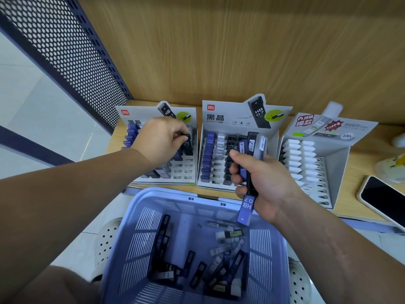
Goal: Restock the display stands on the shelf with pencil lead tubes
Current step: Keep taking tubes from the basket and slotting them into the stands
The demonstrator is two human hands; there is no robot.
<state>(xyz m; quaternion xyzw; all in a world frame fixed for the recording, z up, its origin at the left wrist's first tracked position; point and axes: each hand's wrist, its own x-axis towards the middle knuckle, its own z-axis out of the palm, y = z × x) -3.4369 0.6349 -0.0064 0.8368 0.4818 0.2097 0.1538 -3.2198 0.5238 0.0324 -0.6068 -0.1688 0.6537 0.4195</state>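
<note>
Three grey cardboard display stands sit on the wooden shelf: a left stand (188, 170), a middle stand (223, 110) and a right stand (337, 163). My left hand (160, 139) pinches a black HB 0.7 lead tube (188, 145) upright over the slots of the left stand. My right hand (263, 183) grips a bundle of lead tubes (249, 172), black, purple and clear, in front of the middle stand. More tubes (214, 266) lie loose in the bottom of the purple basket (122, 249).
A phone (381, 198) lies on the shelf at the right, next to a crumpled bag (392, 165). A perforated dark metal panel (65, 51) closes off the shelf's left end. White perforated stools (107, 240) stand under the basket.
</note>
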